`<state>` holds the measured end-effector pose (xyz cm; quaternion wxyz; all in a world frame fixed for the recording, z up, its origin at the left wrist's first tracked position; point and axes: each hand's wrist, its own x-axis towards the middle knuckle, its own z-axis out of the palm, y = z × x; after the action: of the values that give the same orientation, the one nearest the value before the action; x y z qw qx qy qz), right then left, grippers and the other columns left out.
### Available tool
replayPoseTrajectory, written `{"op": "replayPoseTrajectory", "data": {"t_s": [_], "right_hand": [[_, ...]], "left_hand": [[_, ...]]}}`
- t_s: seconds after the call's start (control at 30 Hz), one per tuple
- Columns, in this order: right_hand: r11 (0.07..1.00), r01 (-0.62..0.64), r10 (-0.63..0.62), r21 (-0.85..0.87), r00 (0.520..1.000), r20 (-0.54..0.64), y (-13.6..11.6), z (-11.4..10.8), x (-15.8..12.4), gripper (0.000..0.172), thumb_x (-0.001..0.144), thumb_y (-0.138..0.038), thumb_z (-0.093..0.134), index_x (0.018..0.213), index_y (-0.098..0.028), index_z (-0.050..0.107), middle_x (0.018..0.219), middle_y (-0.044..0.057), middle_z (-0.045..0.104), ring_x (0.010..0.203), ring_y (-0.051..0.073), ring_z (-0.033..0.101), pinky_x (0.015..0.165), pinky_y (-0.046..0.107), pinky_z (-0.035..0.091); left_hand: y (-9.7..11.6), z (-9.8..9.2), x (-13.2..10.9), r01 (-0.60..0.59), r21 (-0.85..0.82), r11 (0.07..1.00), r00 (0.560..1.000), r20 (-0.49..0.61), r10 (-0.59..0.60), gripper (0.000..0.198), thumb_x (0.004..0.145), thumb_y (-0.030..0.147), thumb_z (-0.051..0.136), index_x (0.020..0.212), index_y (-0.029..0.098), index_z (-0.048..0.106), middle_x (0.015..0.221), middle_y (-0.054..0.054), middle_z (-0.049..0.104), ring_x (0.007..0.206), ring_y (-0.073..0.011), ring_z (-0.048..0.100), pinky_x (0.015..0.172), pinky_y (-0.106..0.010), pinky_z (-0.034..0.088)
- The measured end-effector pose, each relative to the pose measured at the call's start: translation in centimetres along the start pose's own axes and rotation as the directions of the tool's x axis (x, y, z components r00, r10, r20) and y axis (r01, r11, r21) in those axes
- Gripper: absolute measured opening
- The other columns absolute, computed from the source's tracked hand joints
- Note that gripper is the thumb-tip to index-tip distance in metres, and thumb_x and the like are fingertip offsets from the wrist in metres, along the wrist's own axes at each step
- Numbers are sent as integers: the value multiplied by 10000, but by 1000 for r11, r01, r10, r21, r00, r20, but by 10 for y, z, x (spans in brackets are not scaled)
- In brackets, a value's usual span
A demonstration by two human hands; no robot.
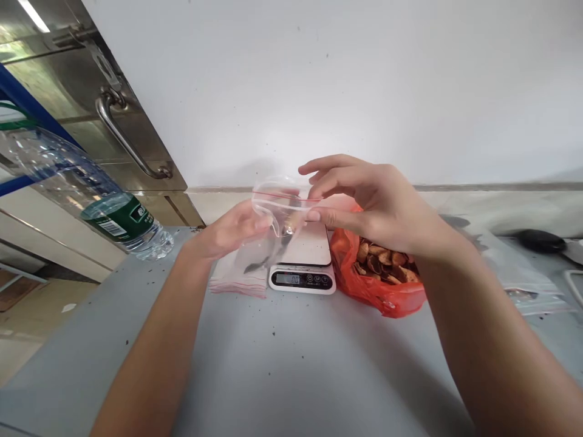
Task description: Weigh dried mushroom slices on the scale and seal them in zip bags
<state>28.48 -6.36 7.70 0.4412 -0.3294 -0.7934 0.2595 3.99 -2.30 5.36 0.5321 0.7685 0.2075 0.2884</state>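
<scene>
Near the left hand [232,230] stands a bottle [113,212].

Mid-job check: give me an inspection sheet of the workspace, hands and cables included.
Surface: grey table, dark specks scattered on it.
Job's things: clear zip bag above white scale; stacked zip bags left of the scale; red bag of dried slices right.
Clutter: plastic bottle far left; black object far right, identity unclear.
Grippers: bare hands; left hand grips the clear zip bag, right hand is at its mouth, pinch unclear.
Cables: nothing seen for certain.
Surroundings: white wall behind, metal door left.
</scene>
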Motion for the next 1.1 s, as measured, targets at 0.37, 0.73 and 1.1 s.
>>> {"op": "replayPoseTrajectory", "data": {"t_s": [0.37, 0.73, 1.1], "right_hand": [[962, -271, 270, 7, 959, 91, -2, -15, -4, 393, 800, -565, 806, 672, -223, 662, 780, 55, 708, 737, 204, 640, 636, 357, 508], [956, -292, 292, -5, 956, 2, 10, -29, -8, 213, 755, -366, 814, 899, -250, 706, 662, 6, 702, 625, 197, 639, 570, 345, 496], [951, -303, 310, -66, 935, 170, 6, -27, -10, 321, 810, -266, 725, 564, -229, 523, 507, -37, 486, 482, 104, 400, 470, 302, 311]], "left_hand": [[15, 15, 3, 104, 188, 977, 949, -314, -41, 477, 791, 410, 880, 1186, 181, 744, 937, -74, 830, 911, -261, 799, 832, -347, 639], [18, 13, 5, 71, 302, 951, 875, -476, 86, 309, 813, 484, 831, 855, 193, 735, 788, -34, 785, 726, -196, 760, 721, -308, 636], [26, 19, 3, 78, 484, 871, 908, -396, 139, 208, 886, 366, 709, 763, 201, 737, 721, -19, 737, 714, -179, 703, 699, -287, 581]]}}
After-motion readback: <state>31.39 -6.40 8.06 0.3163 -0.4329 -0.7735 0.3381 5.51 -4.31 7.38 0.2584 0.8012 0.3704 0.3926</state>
